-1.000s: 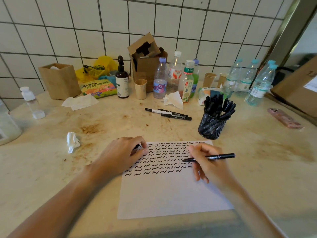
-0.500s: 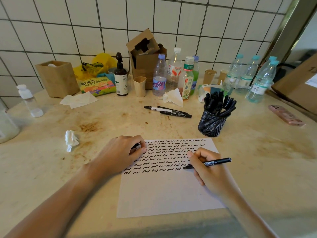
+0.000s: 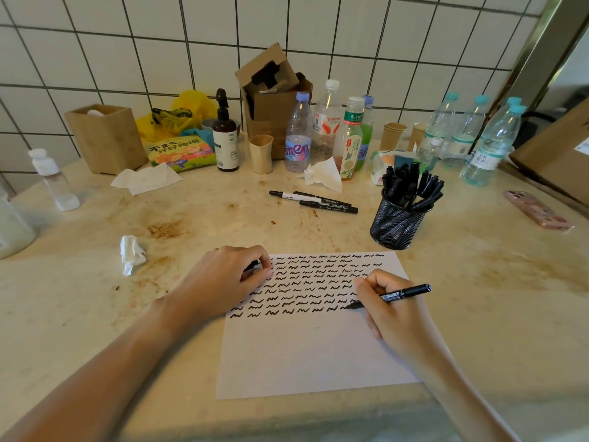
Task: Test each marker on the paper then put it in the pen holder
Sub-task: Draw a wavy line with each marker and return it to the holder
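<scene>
Right hand [image 3: 387,309] grips marker [image 3: 393,295], tip on paper [image 3: 312,352]; left hand [image 3: 223,279] maybe holding cap.

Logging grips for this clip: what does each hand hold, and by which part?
Right hand pinches the marker low on its barrel, near the tip. Left hand curls round a small black thing, probably its cap.

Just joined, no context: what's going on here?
A person is testing markers. The right hand grips a black marker, tip on the paper, at the end of the bottom row of squiggles. The left hand holds what looks like its cap. Three markers lie untested beside the full pen holder.
</scene>
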